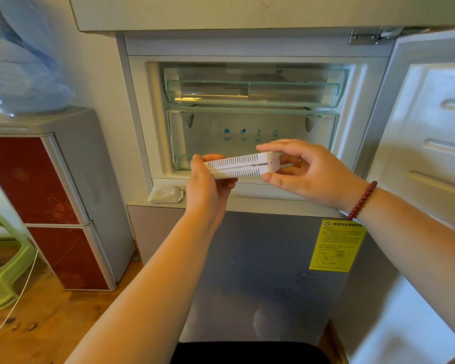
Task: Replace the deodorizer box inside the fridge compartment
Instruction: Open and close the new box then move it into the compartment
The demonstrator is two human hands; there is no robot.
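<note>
A white slotted deodorizer box is held level in front of the open fridge compartment, its two halves slightly parted along the seam. My left hand grips its left end. My right hand pinches its right end between thumb and fingers. A small white sachet lies on the ledge at the compartment's lower left. Inside the compartment are a clear upper shelf tray and a clear drawer with temperature icons.
The compartment door stands open to the right. The lower grey fridge door carries a yellow label. A red-fronted water dispenser stands at the left with a blue bottle on top. A green plastic stool sits at the far left.
</note>
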